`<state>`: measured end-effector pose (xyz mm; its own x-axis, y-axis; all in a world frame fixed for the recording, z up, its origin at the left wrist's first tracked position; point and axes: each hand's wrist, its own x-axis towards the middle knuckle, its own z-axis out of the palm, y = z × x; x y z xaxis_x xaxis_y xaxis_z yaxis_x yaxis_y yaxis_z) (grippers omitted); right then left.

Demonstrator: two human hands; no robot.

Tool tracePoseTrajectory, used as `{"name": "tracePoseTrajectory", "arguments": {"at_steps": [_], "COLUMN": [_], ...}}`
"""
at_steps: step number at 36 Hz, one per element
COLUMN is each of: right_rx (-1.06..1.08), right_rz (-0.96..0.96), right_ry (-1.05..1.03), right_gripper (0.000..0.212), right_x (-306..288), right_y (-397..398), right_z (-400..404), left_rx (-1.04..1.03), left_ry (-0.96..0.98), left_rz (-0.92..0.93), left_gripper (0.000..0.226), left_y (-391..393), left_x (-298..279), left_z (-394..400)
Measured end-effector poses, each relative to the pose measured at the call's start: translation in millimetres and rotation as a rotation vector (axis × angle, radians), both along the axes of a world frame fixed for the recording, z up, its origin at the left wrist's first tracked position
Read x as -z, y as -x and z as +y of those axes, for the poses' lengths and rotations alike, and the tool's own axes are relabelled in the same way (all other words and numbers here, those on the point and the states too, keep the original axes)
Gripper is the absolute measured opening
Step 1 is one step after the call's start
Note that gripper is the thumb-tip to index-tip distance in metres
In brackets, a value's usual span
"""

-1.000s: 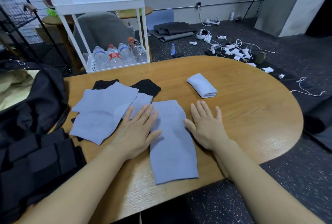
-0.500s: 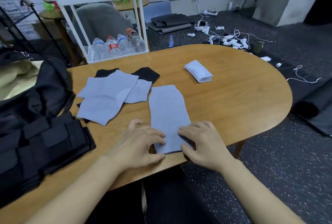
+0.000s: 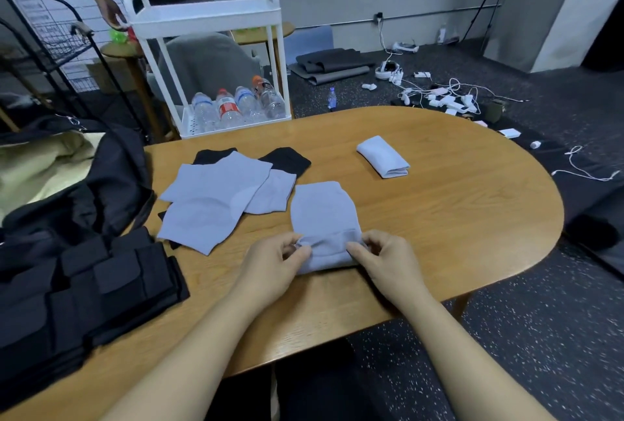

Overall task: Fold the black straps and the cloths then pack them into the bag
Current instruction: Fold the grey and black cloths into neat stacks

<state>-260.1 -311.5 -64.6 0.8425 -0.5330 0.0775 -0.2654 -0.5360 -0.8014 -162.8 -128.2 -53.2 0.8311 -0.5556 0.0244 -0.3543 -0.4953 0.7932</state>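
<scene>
A grey-blue cloth lies lengthwise on the wooden table, its near end turned up and over. My left hand pinches that end's left corner and my right hand pinches the right corner. To the left lie more flat grey-blue cloths overlapping black straps. One folded cloth sits at the far middle of the table. An open black bag with a cream lining stands at the left, with black folded strap gear in front of it.
A white cart holding water bottles stands behind the table. Another person's hand rests near its handle. A black wire rack is at the far left. Cables and chargers litter the floor to the right.
My hands slid from the cloth's middle to its near end, took hold of both corners and lifted the end forward over the cloth.
</scene>
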Motion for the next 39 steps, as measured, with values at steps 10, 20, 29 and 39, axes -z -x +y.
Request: {"name": "tracePoseTrajectory", "arguments": {"at_steps": [10,20,29,39], "right_rx": [0.152,0.209,0.272,-0.293], "right_rz": [0.060,0.045,0.083,-0.064], "right_ry": [0.098,0.318,0.280,0.828], "right_gripper": [0.038,0.030,0.020,0.048], "right_x": [1,12,9,18], "right_y": [-12,-13,-8,0], "right_z": [5,13,8,18], "left_rx": [-0.205,-0.278,-0.243,0.200], "left_ry": [-0.086,-0.195,-0.288,-0.460], "left_rz": [-0.107,-0.310,-0.415,-0.571], "left_gripper": [0.035,0.037,0.035,0.072], "left_y": [1,11,13,44], "left_x": [8,14,20,11], "left_z": [-16,-18,-9,-23]}}
